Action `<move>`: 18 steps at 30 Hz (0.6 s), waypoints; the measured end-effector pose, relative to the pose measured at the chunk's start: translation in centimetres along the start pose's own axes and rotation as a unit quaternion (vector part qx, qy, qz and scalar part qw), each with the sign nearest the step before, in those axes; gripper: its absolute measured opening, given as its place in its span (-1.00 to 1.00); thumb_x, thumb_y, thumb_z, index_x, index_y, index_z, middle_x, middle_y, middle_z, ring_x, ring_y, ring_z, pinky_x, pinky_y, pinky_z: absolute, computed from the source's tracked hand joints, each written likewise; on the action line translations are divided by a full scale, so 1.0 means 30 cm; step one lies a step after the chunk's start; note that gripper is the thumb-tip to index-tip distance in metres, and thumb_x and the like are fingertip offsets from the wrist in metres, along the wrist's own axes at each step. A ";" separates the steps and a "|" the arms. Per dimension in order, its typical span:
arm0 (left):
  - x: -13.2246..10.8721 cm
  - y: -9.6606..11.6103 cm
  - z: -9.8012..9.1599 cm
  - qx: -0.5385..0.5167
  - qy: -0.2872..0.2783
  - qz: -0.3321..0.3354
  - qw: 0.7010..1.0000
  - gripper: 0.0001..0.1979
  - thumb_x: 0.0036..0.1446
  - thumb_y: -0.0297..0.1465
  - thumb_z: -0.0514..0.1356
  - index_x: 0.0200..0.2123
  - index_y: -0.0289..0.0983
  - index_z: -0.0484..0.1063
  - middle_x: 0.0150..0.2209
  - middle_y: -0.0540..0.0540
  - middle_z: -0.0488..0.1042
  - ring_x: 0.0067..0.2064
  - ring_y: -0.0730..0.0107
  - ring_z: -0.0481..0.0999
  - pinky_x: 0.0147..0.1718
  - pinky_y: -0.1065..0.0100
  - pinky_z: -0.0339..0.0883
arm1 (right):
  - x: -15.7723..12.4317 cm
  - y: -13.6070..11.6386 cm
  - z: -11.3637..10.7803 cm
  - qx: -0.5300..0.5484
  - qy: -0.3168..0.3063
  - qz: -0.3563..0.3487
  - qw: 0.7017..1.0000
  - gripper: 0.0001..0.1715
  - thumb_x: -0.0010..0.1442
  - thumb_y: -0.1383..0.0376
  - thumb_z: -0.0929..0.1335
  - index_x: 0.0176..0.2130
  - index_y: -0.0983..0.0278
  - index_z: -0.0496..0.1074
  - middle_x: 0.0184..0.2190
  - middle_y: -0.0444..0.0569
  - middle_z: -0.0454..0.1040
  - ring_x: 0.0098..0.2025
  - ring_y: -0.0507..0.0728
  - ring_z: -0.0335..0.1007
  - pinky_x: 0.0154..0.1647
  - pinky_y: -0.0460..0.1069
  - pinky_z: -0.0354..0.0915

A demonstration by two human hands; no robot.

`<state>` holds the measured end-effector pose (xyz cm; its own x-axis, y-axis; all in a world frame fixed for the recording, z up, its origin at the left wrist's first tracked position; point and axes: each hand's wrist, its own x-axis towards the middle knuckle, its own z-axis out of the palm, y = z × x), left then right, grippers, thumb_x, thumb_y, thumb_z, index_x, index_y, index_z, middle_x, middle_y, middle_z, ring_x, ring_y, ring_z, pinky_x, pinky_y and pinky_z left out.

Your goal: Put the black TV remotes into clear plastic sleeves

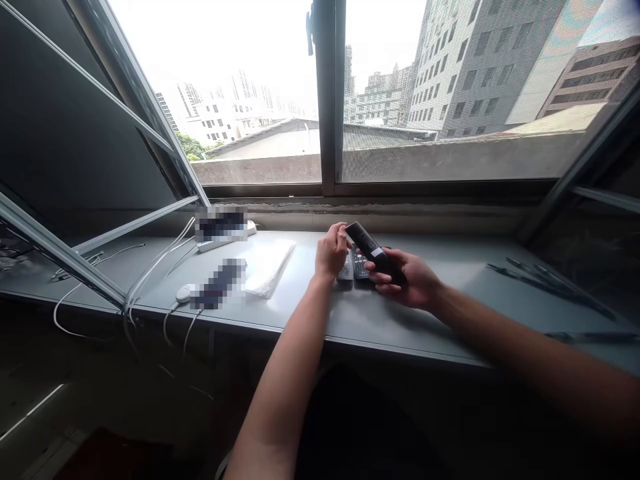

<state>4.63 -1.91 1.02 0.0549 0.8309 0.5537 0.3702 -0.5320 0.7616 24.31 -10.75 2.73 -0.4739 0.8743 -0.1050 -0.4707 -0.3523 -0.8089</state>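
Head view looks down at a grey window-ledge surface, and the thing in play is a slim black remote, held up just above the surface and tilted so its far end points up and to the left. The right hand has it by the lower half, fingers curled under and the thumb across the top, so that hand is closed around it. The left hand is half closed, with its fingertips pinching the upper end. Directly under the held one, two more remotes lie flat on the surface, a dark one with buttons and a lighter grey one, touching or very nearly so. Off to the left there's a folded white cloth and a tangle of white cables, well apart from the hands. My take on handling: it looks like a light, rigid plastic stick, nothing floppy about it, and the smooth casing could be a bit slippery if you only hold it by the tips. Not really fragile, though I wouldn't want it landing on a corner. Best place to hold seems to be the long edges around the middle or lower body, which leaves the end free, and a two-finger pinch at that end looks fine for steadying it.
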 end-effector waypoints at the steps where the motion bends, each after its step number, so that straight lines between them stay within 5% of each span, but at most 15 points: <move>1: 0.000 0.000 0.001 -0.001 0.000 0.002 1.000 -0.61 0.60 -0.17 -0.05 0.16 -0.18 0.50 -0.40 0.01 0.63 -0.45 0.31 0.58 -0.22 0.29 0.47 | -0.002 -0.001 0.007 0.006 0.004 -0.008 1.000 -0.66 0.44 0.11 0.33 0.02 0.21 0.61 -0.21 0.07 0.58 -0.46 0.12 0.28 -0.66 -0.03 0.29; 6: -0.001 -0.006 0.005 0.003 -0.001 0.004 1.000 -0.58 0.61 -0.15 -0.06 0.18 -0.19 0.49 -0.39 0.01 0.63 -0.43 0.33 0.58 -0.18 0.30 0.47 | -0.004 0.006 0.024 -0.023 0.015 -0.062 0.998 -0.66 0.40 0.18 0.38 0.08 0.19 0.63 -0.04 0.10 0.64 -0.17 0.23 0.54 -0.25 0.11 0.58; 10: 0.003 -0.021 0.008 0.009 -0.002 0.004 1.000 -0.58 0.61 -0.16 -0.07 0.14 -0.18 0.52 -0.40 0.01 0.63 -0.42 0.32 0.59 -0.21 0.31 0.45 | 0.010 0.028 0.000 -0.062 0.017 -0.100 0.993 -0.56 0.29 0.30 0.54 0.15 0.11 0.62 -0.01 -0.01 0.68 -0.06 0.20 0.64 0.13 0.18 0.57; 15: 0.009 -0.036 0.009 0.017 0.011 -0.005 1.000 -0.58 0.61 -0.21 -0.08 0.11 -0.19 0.54 -0.40 -0.01 0.64 -0.37 0.31 0.62 -0.19 0.33 0.46 | 0.028 0.053 -0.027 -0.120 0.018 -0.132 0.984 -0.48 0.21 0.17 0.65 0.14 0.13 0.64 -0.02 0.02 0.72 -0.05 0.25 0.70 0.24 0.27 0.53; 18: 0.010 -0.034 0.009 0.025 0.012 -0.012 1.000 -0.58 0.60 -0.21 -0.08 0.12 -0.19 0.55 -0.39 -0.01 0.65 -0.34 0.30 0.64 -0.16 0.33 0.46 | 0.023 0.055 -0.018 -0.204 0.046 -0.210 0.955 -0.44 0.10 0.10 0.71 0.06 0.08 0.67 0.00 -0.02 0.72 0.08 0.31 0.67 0.34 0.32 0.45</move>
<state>4.52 -1.08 0.30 0.0242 0.8392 0.5433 0.4177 -0.5022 0.7572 23.60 -10.55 1.01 -0.2315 0.9420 0.2431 -0.2667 0.1789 -0.9470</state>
